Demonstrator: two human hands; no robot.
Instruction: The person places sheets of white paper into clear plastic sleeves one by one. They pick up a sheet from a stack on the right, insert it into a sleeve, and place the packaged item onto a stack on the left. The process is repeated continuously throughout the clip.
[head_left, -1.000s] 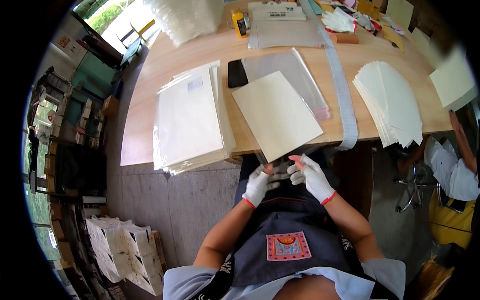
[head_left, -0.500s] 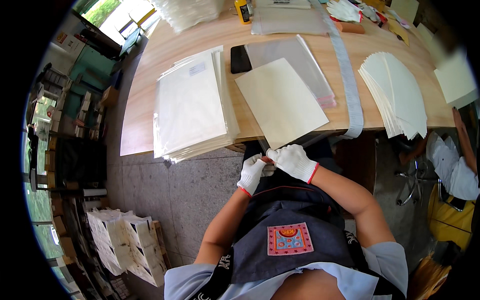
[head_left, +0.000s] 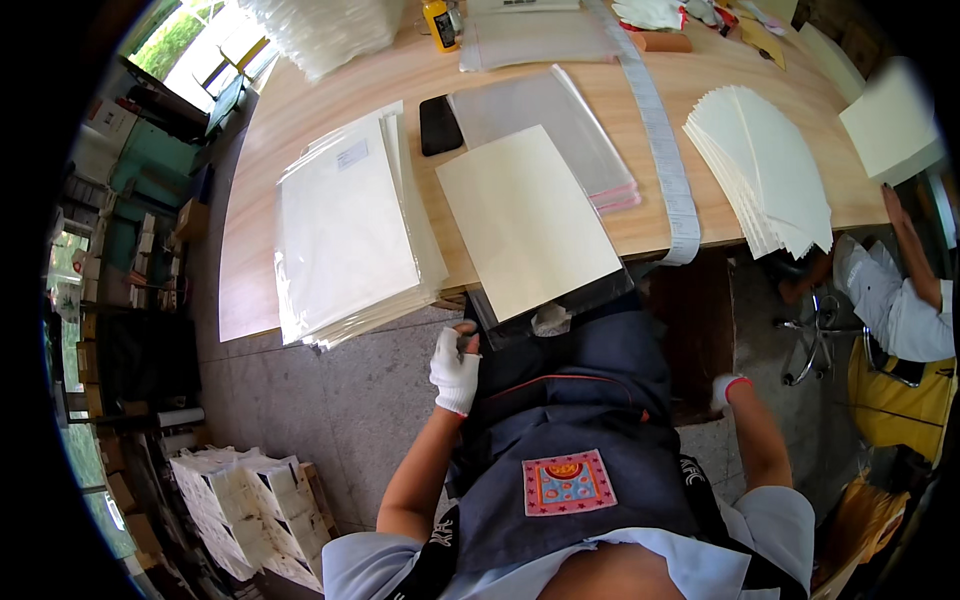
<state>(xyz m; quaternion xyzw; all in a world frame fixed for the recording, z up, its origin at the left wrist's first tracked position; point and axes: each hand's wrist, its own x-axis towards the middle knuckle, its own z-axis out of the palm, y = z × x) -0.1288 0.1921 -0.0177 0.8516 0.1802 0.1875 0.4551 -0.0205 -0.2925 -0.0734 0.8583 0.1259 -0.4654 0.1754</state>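
Wooden surface (head_left: 252, 220) fills the upper view, near edge at the lap. Left on it, a stack of clear-sleeved sheets (head_left: 345, 230), well apart from the fan of cream sheets (head_left: 765, 170) at right; I read the fanning as making single edges easy to lift. Between them, clear sleeves (head_left: 530, 103) with pink edges lie partly under one cream sheet (head_left: 530, 220). That sheet juts slantwise over the near edge, clear film (head_left: 597, 294) showing past its lower end; inside or on top, I cannot tell. The overhang probably leaves corners free for fingers.

Left grip (head_left: 455, 372): gloved, half curled beside the film's left corner; whether it pinches it, I cannot tell. Right grip (head_left: 730, 393): low, right of the lap; fingers hidden, opening and hold unreadable. Black phone (head_left: 440, 125) lies beside the sleeves.
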